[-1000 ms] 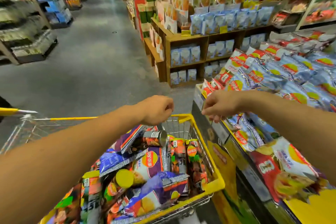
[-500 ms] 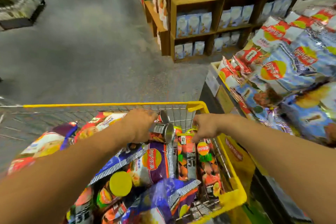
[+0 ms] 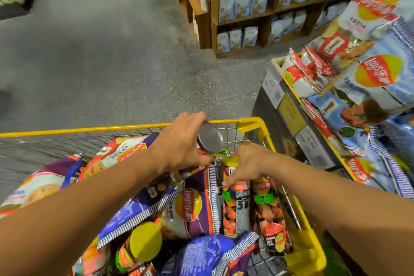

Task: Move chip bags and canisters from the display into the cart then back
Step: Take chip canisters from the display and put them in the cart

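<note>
While the cart (image 3: 249, 121) is sitting piled with chip bags (image 3: 190, 204), the person is working at its far right corner. The left hand (image 3: 181, 148) is gripping a canister with a silver end (image 3: 209, 139). The right hand (image 3: 248, 163) is curling its fingers over an orange canister (image 3: 237, 204). This looks like the putting-back step. Next, both canisters need lifting clear and carrying right to the display (image 3: 291, 110).

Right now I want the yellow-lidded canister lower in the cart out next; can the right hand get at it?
Probably yes: the yellow-lidded canister has its lid exposed among the bags, but the right hand grips another canister and must let go first.
</note>
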